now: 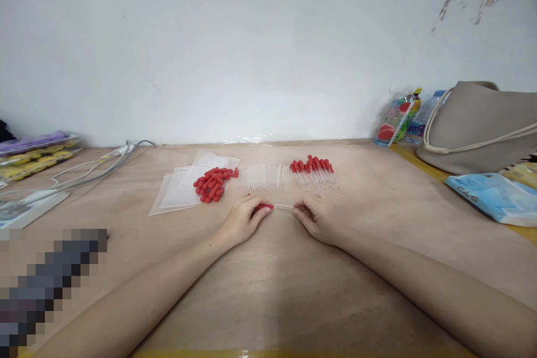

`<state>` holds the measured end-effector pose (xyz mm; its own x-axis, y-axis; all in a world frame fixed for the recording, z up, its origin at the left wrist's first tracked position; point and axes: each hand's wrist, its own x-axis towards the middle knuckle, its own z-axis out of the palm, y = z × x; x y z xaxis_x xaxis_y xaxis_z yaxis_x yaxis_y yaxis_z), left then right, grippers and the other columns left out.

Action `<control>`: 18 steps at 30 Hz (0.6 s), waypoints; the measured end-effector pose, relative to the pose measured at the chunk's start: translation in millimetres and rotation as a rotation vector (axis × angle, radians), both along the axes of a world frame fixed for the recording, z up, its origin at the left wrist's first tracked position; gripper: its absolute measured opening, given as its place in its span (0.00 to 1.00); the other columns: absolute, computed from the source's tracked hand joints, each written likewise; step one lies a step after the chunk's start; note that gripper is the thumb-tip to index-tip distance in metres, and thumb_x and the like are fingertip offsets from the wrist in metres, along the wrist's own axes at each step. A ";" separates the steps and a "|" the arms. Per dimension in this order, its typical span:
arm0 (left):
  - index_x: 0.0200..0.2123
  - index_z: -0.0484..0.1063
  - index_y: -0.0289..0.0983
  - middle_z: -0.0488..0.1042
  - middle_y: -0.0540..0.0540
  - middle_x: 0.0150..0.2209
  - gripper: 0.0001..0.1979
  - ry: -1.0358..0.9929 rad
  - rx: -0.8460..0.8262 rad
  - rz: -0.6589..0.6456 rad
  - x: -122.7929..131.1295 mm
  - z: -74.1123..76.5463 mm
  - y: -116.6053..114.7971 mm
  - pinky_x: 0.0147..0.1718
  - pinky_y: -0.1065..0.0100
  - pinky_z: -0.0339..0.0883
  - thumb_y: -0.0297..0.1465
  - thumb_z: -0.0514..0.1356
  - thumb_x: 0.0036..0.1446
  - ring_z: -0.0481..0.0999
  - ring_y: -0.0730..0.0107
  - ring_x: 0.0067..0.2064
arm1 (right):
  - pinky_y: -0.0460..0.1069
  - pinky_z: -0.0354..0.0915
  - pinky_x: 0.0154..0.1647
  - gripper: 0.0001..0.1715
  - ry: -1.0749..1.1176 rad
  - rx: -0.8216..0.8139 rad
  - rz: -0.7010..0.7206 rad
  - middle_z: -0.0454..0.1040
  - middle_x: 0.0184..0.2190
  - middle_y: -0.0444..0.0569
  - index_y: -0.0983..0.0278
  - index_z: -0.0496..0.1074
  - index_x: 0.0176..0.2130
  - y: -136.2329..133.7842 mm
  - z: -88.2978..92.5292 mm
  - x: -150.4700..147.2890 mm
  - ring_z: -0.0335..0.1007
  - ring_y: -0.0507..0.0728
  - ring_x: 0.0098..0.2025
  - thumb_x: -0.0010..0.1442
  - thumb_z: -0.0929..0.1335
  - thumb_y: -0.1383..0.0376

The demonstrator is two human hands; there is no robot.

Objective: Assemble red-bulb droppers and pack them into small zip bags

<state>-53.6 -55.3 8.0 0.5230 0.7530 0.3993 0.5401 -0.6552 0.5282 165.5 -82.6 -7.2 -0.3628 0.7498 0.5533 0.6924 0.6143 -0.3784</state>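
Observation:
My left hand [247,217] is closed on a red rubber bulb [265,206], its end pointing right. Facing it, my right hand [315,218] pinches a thin clear dropper tube [284,207]. The tube's left end lies close to the bulb; whether they touch I cannot tell. Beyond my left hand, a pile of red bulbs [213,183] rests partly on clear plastic bags [178,190]. In the middle lies a row of bare clear tubes [264,177]. Further right are several droppers [314,170], tubes with red bulbs on their far ends.
Cables [98,170] and a white power strip [36,207] lie at the left, near a yellow and purple package [37,154]. Bottles [398,117], a grey bag [482,123] and a blue packet [495,196] stand or lie at the right. A white wall [251,50] bounds the table's back.

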 end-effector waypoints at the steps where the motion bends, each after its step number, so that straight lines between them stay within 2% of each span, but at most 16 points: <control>1: 0.37 0.71 0.38 0.73 0.48 0.34 0.10 -0.013 -0.017 0.000 0.5 0.0 -0.6 0.35 0.67 0.64 0.33 0.51 0.59 0.71 0.69 0.35 | 0.50 0.57 0.36 0.07 -0.006 0.005 0.003 0.69 0.24 0.44 0.63 0.66 0.32 0.2 -0.3 0.1 0.62 0.52 0.28 0.59 0.60 0.64; 11: 0.36 0.70 0.36 0.73 0.50 0.29 0.09 -0.089 -0.168 -0.043 0.1 -5.0 -1.4 0.28 0.71 0.63 0.34 0.53 0.57 0.69 0.73 0.28 | 0.49 0.50 0.37 0.07 -0.039 -0.002 0.093 0.71 0.25 0.43 0.63 0.67 0.32 3.7 -1.0 3.3 0.63 0.50 0.26 0.59 0.61 0.65; 18: 0.35 0.71 0.37 0.75 0.48 0.31 0.09 -0.018 -0.137 -0.132 0.3 -1.6 -4.6 0.31 0.69 0.63 0.32 0.52 0.57 0.72 0.71 0.32 | 0.50 0.47 0.39 0.09 -0.105 -0.029 0.060 0.74 0.27 0.43 0.62 0.69 0.32 2.7 5.5 2.9 0.64 0.50 0.26 0.59 0.61 0.66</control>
